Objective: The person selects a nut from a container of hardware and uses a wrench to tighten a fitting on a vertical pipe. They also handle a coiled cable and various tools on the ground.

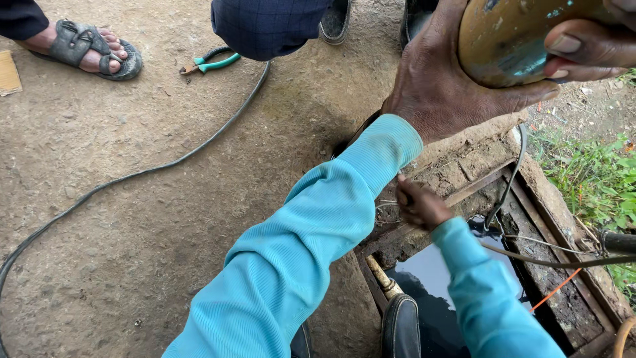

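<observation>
My left hand (pixel 442 79) reaches up at the top right and grips a round, rusty brown metal cylinder (pixel 510 36) with patches of teal paint. A thumb (pixel 586 46) presses on the cylinder's right side; I cannot tell whose it is. My right hand (pixel 421 207) is lower, at the edge of a brick-lined pit (pixel 563 219), with its fingers closed around a thin dark tool whose tip pokes out above the fist. Both arms wear turquoise sleeves. Thin wires run past the right hand.
The pit holds dark water (pixel 430 272), a brass pipe end (pixel 382 277), a black hose (pixel 509 182) and an orange wire (pixel 553 289). A black boot (pixel 401 326) stands at its rim. On the dirt lie green-handled pliers (pixel 212 61) and a black cable (pixel 132 176). Other people's feet (pixel 93 50) stand nearby. Grass (pixel 596 179) grows on the right.
</observation>
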